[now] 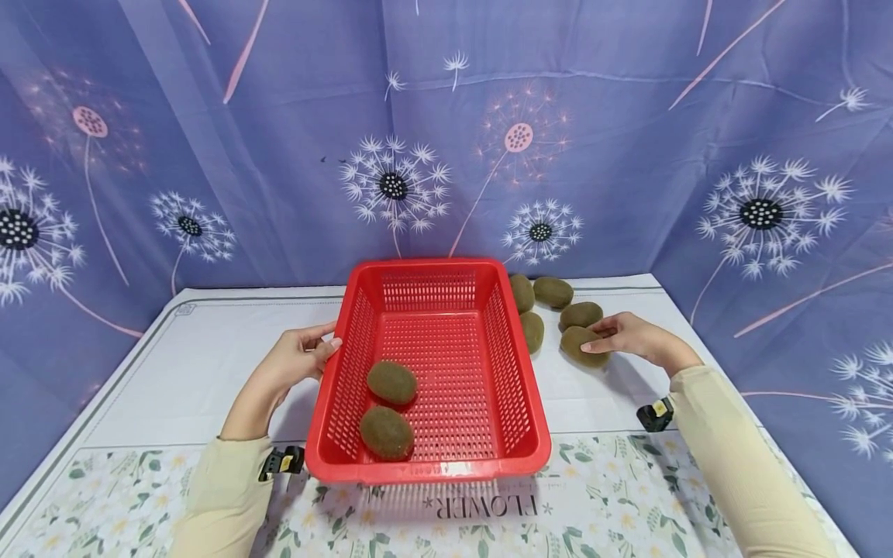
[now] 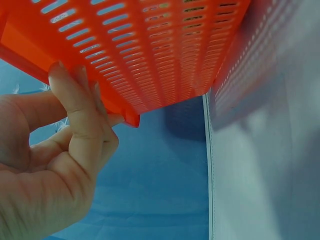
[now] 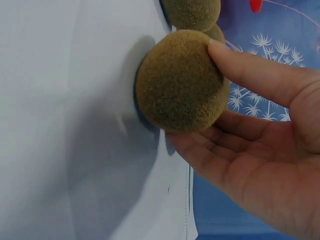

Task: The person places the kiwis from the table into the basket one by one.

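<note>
A red plastic basket (image 1: 439, 470) with slotted walls stands in the middle, two brown kiwis lying inside: one kiwi (image 1: 391, 382) behind the other kiwi (image 1: 387, 432). My left hand (image 1: 296, 358) pinches the basket's left rim, thumb on top and fingers under it, as the left wrist view shows from below. To the right of the basket, my right hand (image 1: 638, 339) holds a kiwi (image 1: 583, 346) between thumb and fingers. In the right wrist view that kiwi (image 3: 182, 82) is gripped at its side, close over the white cloth.
Several more kiwis lie between basket and right hand: one kiwi (image 1: 581, 315) just behind the held one, another kiwi (image 1: 553, 292) farther back, others partly hidden by the basket's right wall. A purple dandelion-print curtain (image 1: 446, 194) hangs behind the table. A floral cloth (image 1: 593, 504) covers the front.
</note>
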Tool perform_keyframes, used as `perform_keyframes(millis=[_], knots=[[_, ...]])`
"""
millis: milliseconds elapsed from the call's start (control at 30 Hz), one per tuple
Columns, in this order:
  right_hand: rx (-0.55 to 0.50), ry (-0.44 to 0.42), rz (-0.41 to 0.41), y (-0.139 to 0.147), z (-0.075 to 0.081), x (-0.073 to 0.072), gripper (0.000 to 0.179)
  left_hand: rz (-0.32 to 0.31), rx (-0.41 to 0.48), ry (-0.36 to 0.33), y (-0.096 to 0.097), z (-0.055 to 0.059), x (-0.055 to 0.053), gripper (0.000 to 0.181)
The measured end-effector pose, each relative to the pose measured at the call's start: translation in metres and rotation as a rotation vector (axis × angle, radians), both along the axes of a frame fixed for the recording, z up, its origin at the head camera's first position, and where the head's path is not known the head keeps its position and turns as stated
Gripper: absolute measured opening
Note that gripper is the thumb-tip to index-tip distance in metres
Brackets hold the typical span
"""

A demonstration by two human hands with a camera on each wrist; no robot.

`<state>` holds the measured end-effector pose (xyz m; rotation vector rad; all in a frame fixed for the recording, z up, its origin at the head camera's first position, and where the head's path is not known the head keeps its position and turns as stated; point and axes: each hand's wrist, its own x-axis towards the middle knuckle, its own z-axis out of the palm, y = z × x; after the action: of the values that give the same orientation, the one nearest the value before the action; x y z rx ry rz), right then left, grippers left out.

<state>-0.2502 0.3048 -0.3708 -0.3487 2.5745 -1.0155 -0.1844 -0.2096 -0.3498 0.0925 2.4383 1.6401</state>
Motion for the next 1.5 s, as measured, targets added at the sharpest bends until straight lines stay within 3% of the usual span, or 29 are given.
perform_keyframes(millis=[467, 1233, 1500], knots=[[-0.014, 0.015, -0.019, -0.002, 0.006, -0.004, 0.054, 0.007, -0.011, -0.004, 0.001, 0.0, -0.002, 0.053], [-0.078, 0.013, -0.026, -0.025, 0.038, -0.006, 0.048, 0.004, 0.001, 0.003, 0.0, -0.001, -0.001, 0.052], [-0.071, 0.014, -0.027, -0.036, 0.052, -0.007, 0.056, 0.004, 0.001, 0.003, -0.001, -0.001, -0.001, 0.052]])
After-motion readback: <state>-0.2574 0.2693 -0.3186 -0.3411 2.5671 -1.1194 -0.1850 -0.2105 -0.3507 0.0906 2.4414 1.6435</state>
